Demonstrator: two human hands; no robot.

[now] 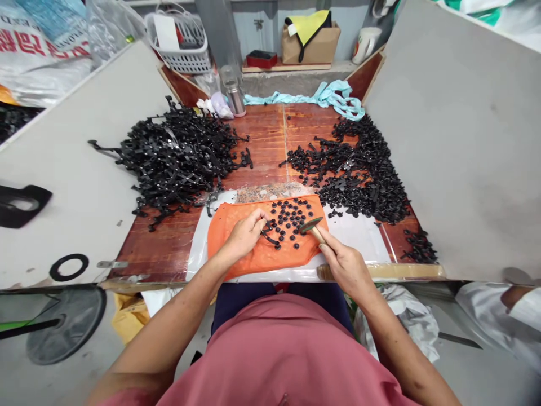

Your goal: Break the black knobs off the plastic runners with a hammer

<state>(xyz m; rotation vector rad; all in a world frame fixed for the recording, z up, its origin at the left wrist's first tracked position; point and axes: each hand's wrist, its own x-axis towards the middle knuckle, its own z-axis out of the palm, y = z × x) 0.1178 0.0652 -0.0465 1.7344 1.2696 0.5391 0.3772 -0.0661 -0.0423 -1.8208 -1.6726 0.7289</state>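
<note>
Head view, and from where I'm standing it's all about the 1 small black strap piece (269, 235) in the left hand (247, 231). It's over the orange cloth (222, 228), just beside a scatter of black button-like caps (292, 220). The left thumb and fingers are pinched together on its upper end; the lower end reaches down to a cap, though I can't tell if the 2 touch.

The right hand (346, 262) is curled round the pale wooden handle of a small hammer (310, 225), dark greenish head out over the right side of the caps.

My guess on handling: the strap looks like rubber or soft plastic, so super light, bendy and not fragile, maybe a bit slick. I'd hold it close to the end being worked, because a grip far back would let it flop or twist. The hammer should feel heavier at the head, so a mid-handle grip makes sense. The caps look light and rolly, but the cloth probably stops them skating around.

There are 2 big heaps too: left pile of black strap parts (177, 152), right pile of small black parts (372, 186), both on the reddish wooden tabletop (266, 135).
</note>
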